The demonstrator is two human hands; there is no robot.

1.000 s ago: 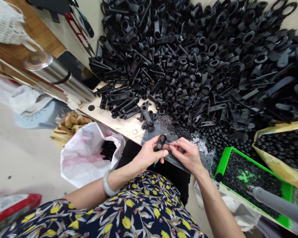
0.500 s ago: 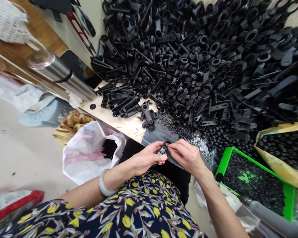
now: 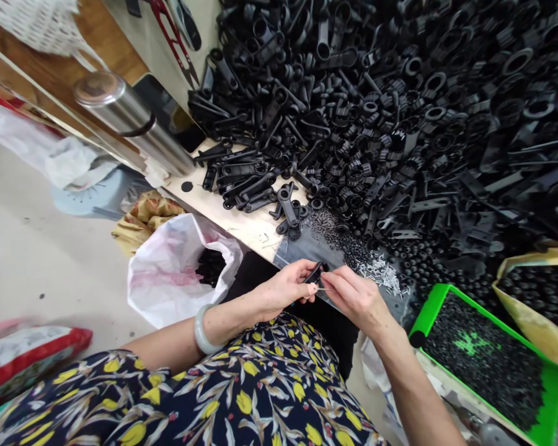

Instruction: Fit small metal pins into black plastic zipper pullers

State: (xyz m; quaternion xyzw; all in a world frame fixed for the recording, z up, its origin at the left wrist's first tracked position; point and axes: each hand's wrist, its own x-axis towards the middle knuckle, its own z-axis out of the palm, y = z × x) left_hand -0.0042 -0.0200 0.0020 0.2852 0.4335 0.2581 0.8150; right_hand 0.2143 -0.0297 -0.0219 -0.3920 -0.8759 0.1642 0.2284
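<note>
My left hand is closed around a small black plastic part above the front edge of the table. Against the part's right end, my right hand pinches with thumb and fingers. A thin pale pin-like piece sticks out between the two hands; what exactly the right fingertips hold is too small to make out. Just beyond the hands lie small silver pins in a loose heap. Farther left on the table, black lever-shaped parts are gathered in a pile.
A huge mound of black plastic parts covers the table. At right stand a green tray of small black pieces and a yellow bag. On the left are a steel flask, red-handled scissors and a white sack.
The view has shifted, so the table appears farther right. The black part has been turned in my left hand, showing its darker side, and my right fingers stay close against it.
</note>
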